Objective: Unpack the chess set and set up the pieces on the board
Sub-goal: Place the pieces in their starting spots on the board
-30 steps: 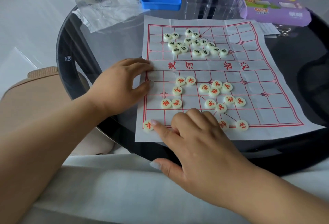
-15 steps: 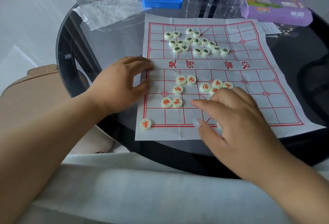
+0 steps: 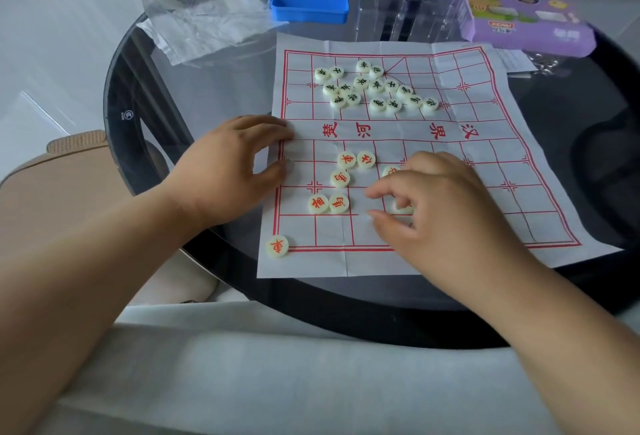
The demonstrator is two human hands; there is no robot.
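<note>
leftmost, left hand (image 3: 228, 171) flat, fingertips pressing the paper board's (image 3: 540, 144) left edge. near left corner: one red piece (image 3: 277, 246). mid-board, loose red pieces (image 3: 339, 178); far half, clustered black pieces (image 3: 375, 88). further right, right hand (image 3: 446, 206) over more red pieces, fingers curled; whether pinching one, cannot tell.

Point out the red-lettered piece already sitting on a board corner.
The lone red-lettered piece at the paper board's near-left corner; the other red ones lie clustered mid-board.

Home living room: round glass table (image 3: 145, 95), sofa (image 3: 69, 157).
</note>
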